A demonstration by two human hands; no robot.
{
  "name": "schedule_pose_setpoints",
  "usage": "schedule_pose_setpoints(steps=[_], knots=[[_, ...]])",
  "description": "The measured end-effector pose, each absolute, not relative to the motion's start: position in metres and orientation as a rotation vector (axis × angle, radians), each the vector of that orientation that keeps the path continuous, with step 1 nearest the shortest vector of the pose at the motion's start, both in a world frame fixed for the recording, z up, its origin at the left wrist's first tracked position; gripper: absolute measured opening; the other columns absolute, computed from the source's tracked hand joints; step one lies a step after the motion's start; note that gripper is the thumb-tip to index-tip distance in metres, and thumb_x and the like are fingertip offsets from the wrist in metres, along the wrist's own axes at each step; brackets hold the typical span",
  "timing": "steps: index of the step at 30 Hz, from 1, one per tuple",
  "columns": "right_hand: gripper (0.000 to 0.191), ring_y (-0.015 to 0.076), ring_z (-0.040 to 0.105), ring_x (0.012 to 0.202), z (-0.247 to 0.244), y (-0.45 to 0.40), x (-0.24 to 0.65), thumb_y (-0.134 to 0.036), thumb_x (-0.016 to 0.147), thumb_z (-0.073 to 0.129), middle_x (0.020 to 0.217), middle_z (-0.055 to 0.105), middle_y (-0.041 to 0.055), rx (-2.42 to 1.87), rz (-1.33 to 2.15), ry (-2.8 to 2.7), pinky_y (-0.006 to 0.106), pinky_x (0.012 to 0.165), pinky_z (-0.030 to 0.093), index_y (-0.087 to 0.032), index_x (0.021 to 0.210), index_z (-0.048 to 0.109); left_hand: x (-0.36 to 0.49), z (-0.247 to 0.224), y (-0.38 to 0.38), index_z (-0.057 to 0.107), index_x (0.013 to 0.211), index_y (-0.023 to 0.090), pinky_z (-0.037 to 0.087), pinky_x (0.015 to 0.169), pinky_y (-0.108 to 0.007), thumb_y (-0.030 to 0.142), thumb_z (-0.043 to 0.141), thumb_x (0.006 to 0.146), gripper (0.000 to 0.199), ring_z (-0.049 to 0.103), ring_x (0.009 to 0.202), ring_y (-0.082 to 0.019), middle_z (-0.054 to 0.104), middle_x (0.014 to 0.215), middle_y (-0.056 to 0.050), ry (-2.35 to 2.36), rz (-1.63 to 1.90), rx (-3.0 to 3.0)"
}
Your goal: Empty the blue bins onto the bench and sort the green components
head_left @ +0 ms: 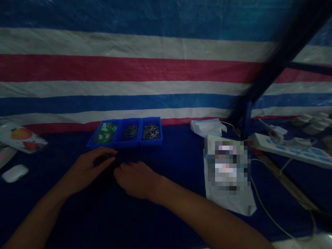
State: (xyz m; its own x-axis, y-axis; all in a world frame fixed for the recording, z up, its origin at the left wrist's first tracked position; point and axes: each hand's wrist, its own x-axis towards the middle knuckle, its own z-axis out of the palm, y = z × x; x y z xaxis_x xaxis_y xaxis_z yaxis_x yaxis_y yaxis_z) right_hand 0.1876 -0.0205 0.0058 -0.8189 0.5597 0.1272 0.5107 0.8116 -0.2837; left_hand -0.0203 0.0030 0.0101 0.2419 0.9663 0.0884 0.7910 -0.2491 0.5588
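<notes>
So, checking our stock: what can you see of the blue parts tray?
The blue plastic parts tray is an open row of three compartments, lying flat on dark blue sheeting. The left compartment holds green pieces; the middle and right hold small metal pins, the right fuller. The left hand lies just in front, apparently not touching.

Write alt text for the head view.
A person's bare left hand and right hand meet over a dark blue tabletop, just before a blue three-compartment plastic tray holding green pieces and small metal pins. A striped tarpaulin wall hangs behind.
</notes>
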Motion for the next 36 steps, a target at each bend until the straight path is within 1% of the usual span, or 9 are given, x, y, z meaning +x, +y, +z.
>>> schedule_pose_setpoints(steps=[6,12,15,19,22,25,30,33,36], knots=[[0.017,0.0157,0.063,0.091,-0.008,-0.007,0.183,-0.019,0.094,0.045,0.104,0.066,0.0054,-0.691,0.997,-2.272,0.028,0.080,0.050,-0.017,0.101,0.060,-0.026,0.009,0.006,0.063,0.103,0.026,0.051,0.086,-0.033,0.045,0.054,0.083,0.029,0.064,0.097,-0.023,0.070,0.103,0.001,1.651,0.574,2.074],[0.016,0.0103,0.057,0.071,-0.018,0.002,0.181,-0.031,0.089,0.058,0.081,0.065,-0.0009,-0.852,1.419,-1.564,0.022,0.066,0.044,-0.019,0.090,0.067,-0.024,0.006,0.007,0.064,0.103,0.024,0.051,0.086,-0.035,0.048,0.053,0.084,0.032,0.065,0.096,-0.024,0.071,0.104,-0.001,1.631,0.558,2.110],[0.013,0.0098,0.055,0.066,-0.021,0.007,0.184,-0.029,0.083,0.064,0.079,0.065,-0.0005,-0.834,1.509,-1.388,0.023,0.063,0.044,-0.020,0.090,0.071,-0.019,0.002,0.006,0.065,0.101,0.025,0.051,0.086,-0.034,0.051,0.052,0.085,0.034,0.066,0.094,-0.024,0.071,0.104,-0.003,1.570,0.526,2.170],[0.017,0.0086,0.052,0.059,-0.020,0.013,0.189,-0.027,0.079,0.067,0.079,0.066,-0.0001,-0.826,1.605,-1.181,0.025,0.060,0.044,-0.020,0.094,0.072,-0.009,-0.003,0.003,0.066,0.105,0.024,0.051,0.086,-0.033,0.046,0.048,0.090,0.032,0.065,0.096,-0.023,0.069,0.107,-0.004,1.496,0.467,2.264],[0.016,0.0077,0.050,0.056,-0.017,0.015,0.193,-0.031,0.078,0.067,0.077,0.066,0.0003,-0.801,1.622,-1.073,0.025,0.058,0.042,-0.019,0.087,0.072,-0.003,-0.007,0.003,0.066,0.106,0.024,0.051,0.084,-0.033,0.043,0.047,0.091,0.031,0.065,0.094,-0.022,0.068,0.106,-0.005,1.468,0.448,2.308],[0.016,0.0072,0.052,0.055,-0.017,0.015,0.197,-0.033,0.076,0.069,0.077,0.067,0.0006,-0.821,1.638,-1.022,0.025,0.057,0.039,-0.018,0.082,0.072,0.000,-0.010,0.003,0.066,0.105,0.023,0.050,0.083,-0.034,0.043,0.050,0.090,0.030,0.064,0.092,-0.022,0.067,0.104,-0.005,1.466,0.457,2.333],[0.023,0.0080,0.059,0.062,-0.012,0.013,0.200,-0.034,0.070,0.074,0.087,0.070,0.0022,-0.880,1.661,-0.925,0.023,0.059,0.039,-0.019,0.088,0.070,-0.001,-0.015,0.004,0.066,0.103,0.022,0.049,0.078,-0.034,0.044,0.055,0.086,0.030,0.063,0.086,-0.022,0.066,0.099,-0.005,1.443,0.530,2.334],[0.026,0.0070,0.055,0.056,-0.006,0.014,0.197,-0.042,0.072,0.071,0.075,0.066,0.0006,-0.924,1.626,-0.899,0.022,0.053,0.035,-0.017,0.077,0.066,-0.002,-0.018,0.006,0.066,0.100,0.021,0.048,0.075,-0.033,0.037,0.054,0.087,0.023,0.063,0.083,-0.020,0.067,0.095,-0.005,1.420,0.571,2.338],[0.033,0.0065,0.044,0.045,-0.004,0.012,0.194,-0.047,0.074,0.068,0.055,0.051,-0.0044,-1.020,1.620,-0.887,0.022,0.044,0.028,-0.017,0.065,0.055,-0.002,-0.019,0.008,0.066,0.098,0.021,0.047,0.075,-0.031,0.028,0.054,0.088,0.018,0.063,0.083,-0.019,0.067,0.094,-0.004,1.378,0.590,2.360]])
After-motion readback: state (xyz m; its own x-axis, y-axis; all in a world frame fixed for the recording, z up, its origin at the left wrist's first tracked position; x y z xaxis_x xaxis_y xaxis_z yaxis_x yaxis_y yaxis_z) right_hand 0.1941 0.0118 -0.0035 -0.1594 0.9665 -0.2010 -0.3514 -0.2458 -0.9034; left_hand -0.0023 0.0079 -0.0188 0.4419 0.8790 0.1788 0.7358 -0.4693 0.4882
